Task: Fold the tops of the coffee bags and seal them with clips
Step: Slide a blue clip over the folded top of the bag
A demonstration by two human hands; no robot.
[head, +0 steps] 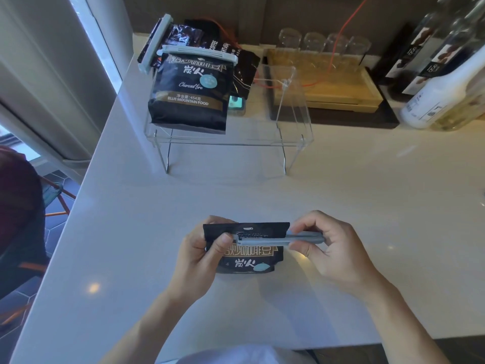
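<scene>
A black coffee bag stands on the white counter near the front edge, its top folded over. My left hand pinches the bag's left side and the left end of a grey clip. The clip lies across the fold, and my right hand grips its right end. On a clear acrylic rack at the back stands another black coffee bag with a pale clip across its top. Behind it lean more dark bags, one with a pale clip on it.
A wooden tray with several upturned glasses sits at the back right. Bottles stand at the far right. A small teal object lies behind the rack. A pillar rises at the left, beyond the counter's left edge.
</scene>
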